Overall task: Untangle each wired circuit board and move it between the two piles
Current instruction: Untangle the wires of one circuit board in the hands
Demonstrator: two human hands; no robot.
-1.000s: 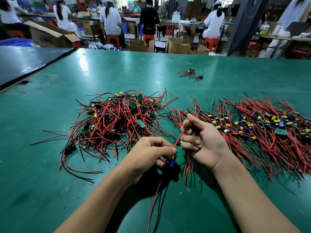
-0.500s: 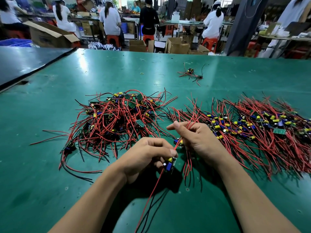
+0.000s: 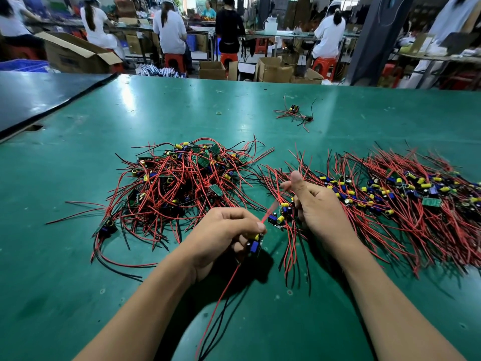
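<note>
Right hand (image 3: 320, 204) higher now, grip on thin red wire (image 3: 270, 211); left hand (image 3: 223, 230) grip round small knobbly board (image 3: 254, 245)

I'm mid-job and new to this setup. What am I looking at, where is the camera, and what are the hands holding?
No machine: a person works with bare hands, and the camera sits on their head, looking down. On the green table lie a tangled pile of wired boards on the left and a straighter pile on the right. The left hand grips one circuit board, its wires hanging toward the viewer. The right hand appears to pinch a red wire stretched between the hands.
</note>
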